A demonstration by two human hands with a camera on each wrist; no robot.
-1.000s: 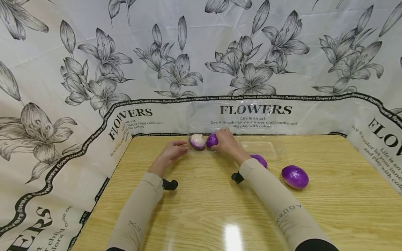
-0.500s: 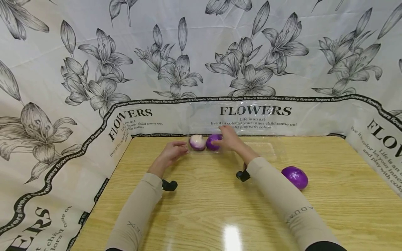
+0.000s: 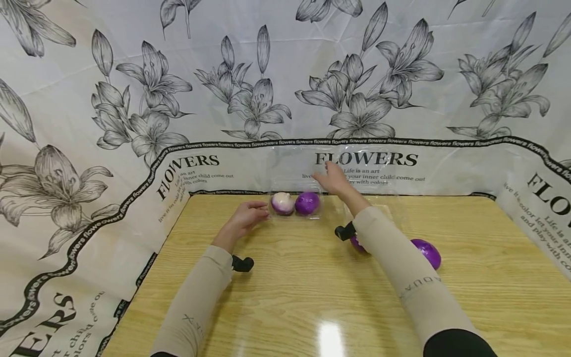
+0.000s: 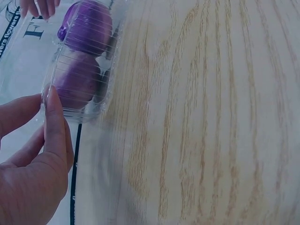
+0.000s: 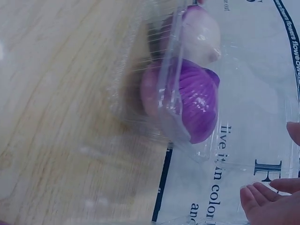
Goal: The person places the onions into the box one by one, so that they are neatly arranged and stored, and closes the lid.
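Two onions, a white-and-purple one (image 3: 283,204) and a purple one (image 3: 307,204), sit side by side in a clear plastic box (image 5: 161,93) at the table's back edge. My left hand (image 3: 243,219) pinches the box's left edge between thumb and fingers, as the left wrist view shows of that hand (image 4: 40,159). Behind and right of the onions, my right hand (image 3: 333,179) is raised by the box's upright clear lid (image 3: 292,166), fingers spread and holding nothing; whether it touches the lid I cannot tell.
A second clear box (image 3: 383,213) stands to the right, partly behind my right arm. Two more purple onions, one by my right wrist (image 3: 358,244) and one farther right (image 3: 427,253), lie on the table (image 3: 285,297). A flowered cloth (image 3: 250,168) rises behind.
My right hand has let go of the purple onion in the box and moved up and to the right, toward the lid. My left hand stays at the box's edge.
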